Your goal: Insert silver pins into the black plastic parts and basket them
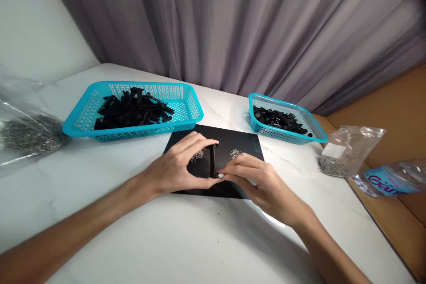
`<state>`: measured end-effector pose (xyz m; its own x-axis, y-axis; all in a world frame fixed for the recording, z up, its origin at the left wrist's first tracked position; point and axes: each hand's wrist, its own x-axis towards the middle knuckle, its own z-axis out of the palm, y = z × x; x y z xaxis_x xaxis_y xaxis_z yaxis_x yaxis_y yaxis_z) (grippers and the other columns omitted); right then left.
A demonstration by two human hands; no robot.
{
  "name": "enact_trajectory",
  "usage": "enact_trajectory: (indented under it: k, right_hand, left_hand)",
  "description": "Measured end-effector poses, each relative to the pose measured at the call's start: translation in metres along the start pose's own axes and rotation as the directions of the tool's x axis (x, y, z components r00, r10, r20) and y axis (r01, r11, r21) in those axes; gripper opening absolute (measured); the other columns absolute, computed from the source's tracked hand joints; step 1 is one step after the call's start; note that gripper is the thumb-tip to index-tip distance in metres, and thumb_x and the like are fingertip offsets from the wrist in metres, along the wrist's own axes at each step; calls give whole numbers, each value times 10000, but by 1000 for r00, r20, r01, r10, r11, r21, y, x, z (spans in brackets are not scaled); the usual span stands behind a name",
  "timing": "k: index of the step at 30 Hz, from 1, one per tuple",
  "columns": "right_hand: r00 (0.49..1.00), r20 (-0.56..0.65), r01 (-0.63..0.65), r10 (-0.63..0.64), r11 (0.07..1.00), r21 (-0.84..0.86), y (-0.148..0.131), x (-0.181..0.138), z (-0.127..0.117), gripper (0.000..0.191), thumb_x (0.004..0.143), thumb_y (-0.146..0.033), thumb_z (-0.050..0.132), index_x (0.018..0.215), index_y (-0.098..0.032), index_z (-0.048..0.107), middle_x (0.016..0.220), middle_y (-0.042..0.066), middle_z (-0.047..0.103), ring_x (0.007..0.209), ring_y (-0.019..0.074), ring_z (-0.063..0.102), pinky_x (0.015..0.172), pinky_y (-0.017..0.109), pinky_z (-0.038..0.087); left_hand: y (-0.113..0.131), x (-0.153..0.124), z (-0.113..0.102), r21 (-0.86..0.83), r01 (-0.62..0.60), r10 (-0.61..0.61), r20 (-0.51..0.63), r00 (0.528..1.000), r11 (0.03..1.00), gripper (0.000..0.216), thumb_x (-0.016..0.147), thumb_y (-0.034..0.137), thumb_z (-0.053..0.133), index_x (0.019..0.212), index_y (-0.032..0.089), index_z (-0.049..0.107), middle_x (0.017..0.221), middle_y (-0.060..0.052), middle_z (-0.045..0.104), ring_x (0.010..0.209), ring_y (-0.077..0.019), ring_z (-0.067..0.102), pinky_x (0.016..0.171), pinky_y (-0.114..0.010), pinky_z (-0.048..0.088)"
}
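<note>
My left hand (176, 164) grips a narrow black plastic part (213, 162) by its two ends, thumb below and index finger above. The part is held upright over a black mat (229, 190). At its lower end, the fingers of my right hand (268, 184) are pinched together beside my left thumb. A small whitish spot shows at those fingertips; what they hold, if anything, is too small to make out. Two little piles of shiny metal pieces lie on the mat: one pile (198, 156) behind my left fingers, another pile (234, 153) just beyond my right hand.
A larger blue basket (78, 120) of black plastic parts stands back left, a smaller blue basket (282, 135) of black pieces back right. Clear bags of metal pieces lie at the left (33, 135) and right (336, 164). A plastic bottle (386, 181) lies at the right edge.
</note>
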<state>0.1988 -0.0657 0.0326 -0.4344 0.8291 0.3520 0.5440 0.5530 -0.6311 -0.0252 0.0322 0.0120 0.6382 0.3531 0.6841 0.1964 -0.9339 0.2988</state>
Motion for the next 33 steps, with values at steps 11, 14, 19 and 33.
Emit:
enact_trajectory:
  k: [11, 14, 19, 33]
  right_hand:
    - [1000, -18, -24, 23, 997, -72, -12, 1, 2, 220, 1072, -196, 465, 1127, -206, 677, 1043, 80, 712, 920, 209, 612, 818, 369, 507]
    - [980, -92, -177, 175, 984, -17, -9, 2, -1, 181, 1066, -299, 503, 1004, -224, 655, 956, 45, 693, 886, 193, 603, 791, 339, 485]
    - [896, -282, -295, 342, 935, 196, -1, 8, 24, 285, 955, -431, 669, 838, -221, 516, 856, 15, 654, 792, 167, 595, 731, 301, 471]
    - [666, -746, -478, -13, 760, -440, 104, 2, -56, 258, 974, -385, 514, 1004, -194, 686, 952, 121, 722, 886, 289, 592, 825, 430, 449]
  left_hand:
    - [-3, -1, 2, -12, -1, 0, -18, 1000, 1000, 617, 752, 296, 848, 1285, 127, 587, 1030, -103, 686, 937, -233, 661, 822, -362, 600]
    - [-4, -1, 1, -33, 45, -46, -12, 999, 998, 615, 749, 351, 857, 1275, 154, 605, 1017, -83, 688, 926, -226, 669, 822, -350, 600]
    - [-3, -1, 2, 1, 52, -52, 1, 999, 999, 552, 766, 305, 835, 1246, 171, 595, 995, -70, 680, 941, -239, 664, 830, -360, 596]
    - [-49, 15, -68, 375, 496, -518, -47, 854, 783, 271, 1017, 438, 504, 1075, 210, 639, 1125, -79, 697, 1095, -287, 630, 983, -442, 492]
